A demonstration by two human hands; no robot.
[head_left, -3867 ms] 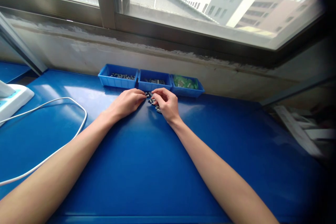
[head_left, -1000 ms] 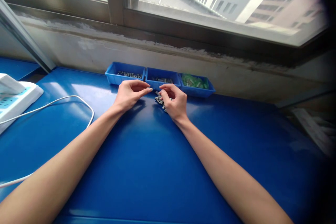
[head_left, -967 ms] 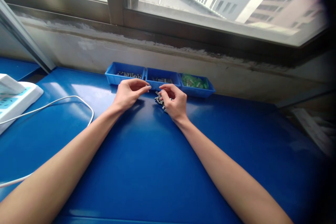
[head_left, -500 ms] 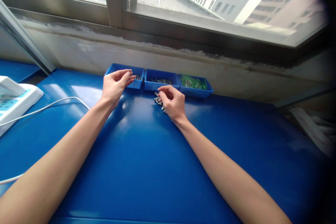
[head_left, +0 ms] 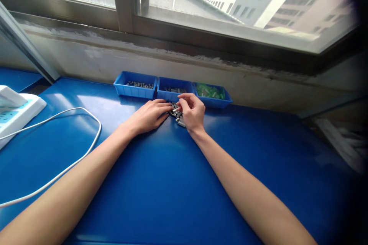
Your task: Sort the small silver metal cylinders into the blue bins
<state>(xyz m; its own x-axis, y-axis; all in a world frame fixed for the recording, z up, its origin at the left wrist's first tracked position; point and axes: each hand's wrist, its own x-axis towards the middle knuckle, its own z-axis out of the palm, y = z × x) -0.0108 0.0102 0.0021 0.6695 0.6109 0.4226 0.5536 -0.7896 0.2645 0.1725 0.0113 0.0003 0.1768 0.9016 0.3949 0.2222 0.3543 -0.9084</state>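
Left hand, metal bits, right hand, all bunched up on a blue table.

So, clocking it from the pile of bits: power strip way out at 9 o'clock, cable looping nearer on that side, left bin of small parts at 10, left hand at 9 with fingers stretched close together onto the pile's edge (can't tell if they're gripping any), middle bin at 12 with more parts inside, right hand at 3, thumb and index curled toward each other, can't tell if they're pinching one, and right bin at 2 holding a green bag.
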